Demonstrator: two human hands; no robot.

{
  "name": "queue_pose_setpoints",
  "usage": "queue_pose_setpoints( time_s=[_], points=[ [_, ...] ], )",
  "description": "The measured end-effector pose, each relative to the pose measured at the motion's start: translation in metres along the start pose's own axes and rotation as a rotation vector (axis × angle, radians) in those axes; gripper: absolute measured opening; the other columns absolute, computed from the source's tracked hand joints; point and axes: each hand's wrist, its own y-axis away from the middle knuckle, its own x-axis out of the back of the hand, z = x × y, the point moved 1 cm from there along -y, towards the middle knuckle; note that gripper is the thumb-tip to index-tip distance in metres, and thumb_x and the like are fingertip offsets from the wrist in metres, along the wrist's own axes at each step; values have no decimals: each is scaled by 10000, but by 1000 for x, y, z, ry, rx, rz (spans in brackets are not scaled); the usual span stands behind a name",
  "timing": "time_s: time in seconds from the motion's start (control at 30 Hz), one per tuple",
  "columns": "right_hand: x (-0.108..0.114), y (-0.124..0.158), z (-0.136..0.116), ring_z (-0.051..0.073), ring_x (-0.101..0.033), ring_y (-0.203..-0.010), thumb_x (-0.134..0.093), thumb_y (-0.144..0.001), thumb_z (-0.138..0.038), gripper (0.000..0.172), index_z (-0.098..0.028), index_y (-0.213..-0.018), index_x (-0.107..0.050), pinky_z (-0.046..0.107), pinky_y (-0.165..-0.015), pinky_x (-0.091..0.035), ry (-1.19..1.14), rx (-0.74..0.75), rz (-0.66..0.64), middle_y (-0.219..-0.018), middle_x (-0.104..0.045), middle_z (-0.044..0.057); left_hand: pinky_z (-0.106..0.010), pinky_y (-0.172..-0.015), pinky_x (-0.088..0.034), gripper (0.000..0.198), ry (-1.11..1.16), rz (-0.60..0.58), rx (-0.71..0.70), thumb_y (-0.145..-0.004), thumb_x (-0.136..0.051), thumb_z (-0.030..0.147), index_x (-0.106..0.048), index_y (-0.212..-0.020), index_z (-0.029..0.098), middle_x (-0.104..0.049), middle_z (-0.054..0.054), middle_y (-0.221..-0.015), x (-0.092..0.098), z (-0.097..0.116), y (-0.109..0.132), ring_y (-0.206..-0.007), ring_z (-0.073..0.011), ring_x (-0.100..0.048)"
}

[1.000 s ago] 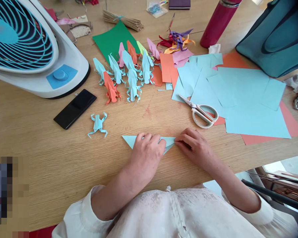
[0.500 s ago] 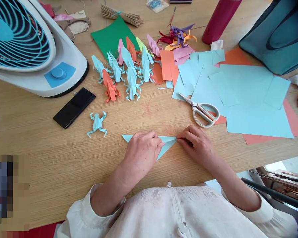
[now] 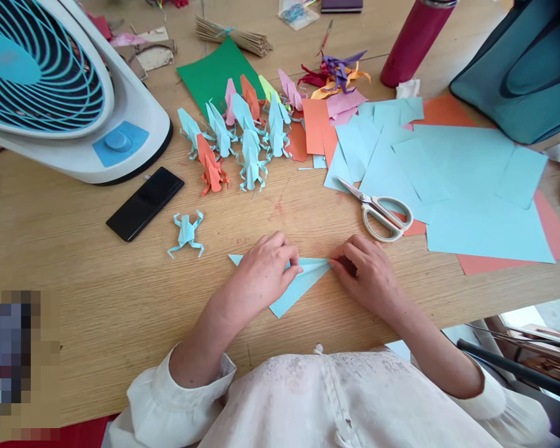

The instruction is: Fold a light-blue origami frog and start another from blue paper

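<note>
A light blue paper triangle [image 3: 295, 291] lies folded on the wooden table [image 3: 98, 292] in front of me. My left hand [image 3: 264, 270] rests on its middle with the fingers curled, pressing it down. My right hand [image 3: 368, 274] pinches the triangle's right tip, fingers closed together. A finished light blue paper frog [image 3: 186, 233] sits to the left of my hands. White-handled scissors [image 3: 378, 210] lie just beyond my right hand.
Several folded paper frogs [image 3: 242, 134] stand in a group behind, by green paper [image 3: 212, 71]. Light blue sheets [image 3: 452, 180] over orange ones cover the right. A fan [image 3: 60, 93], a black phone [image 3: 145, 203], a red bottle [image 3: 413, 40] and a teal bag [image 3: 522, 68] ring the table.
My left hand has shifted up and back along the triangle, uncovering its lower point. The right hand stays pinched on the right tip.
</note>
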Motion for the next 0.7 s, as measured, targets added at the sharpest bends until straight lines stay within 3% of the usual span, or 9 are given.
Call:
queue_pose_setpoints(
  time_s=[0.33,0.57,0.7],
  points=[
    [10,5,-6,189,-571,-811,-499,-955,-186,63,-219,-901,-506,345,-733,-418,-246,54,-51,-893,-616,43,-353,-894,-423,40,12,-74,-97,-843,-580,164,-576,-840,204,-540,-19,-964,0,2,9,-978,-192,-533],
    [11,12,-6,128,-520,-621,-544,-956,-262,86,-228,-877,-542,268,-568,-401,-461,-71,-45,-737,-586,-12,-318,-856,-425,96,176,-79,-140,-847,-623,205,-533,-812,200,-575,-3,-932,1,3,12,-958,-180,-544],
    [15,9,-7,145,-573,-741,-578,-936,-226,14,-235,-942,-569,277,-669,-456,-542,-7,25,-833,-625,8,-299,-765,-420,86,222,-59,-104,-890,-601,255,-551,-845,201,-591,14,-886,4,5,13,-841,-157,-564]
  ],
)
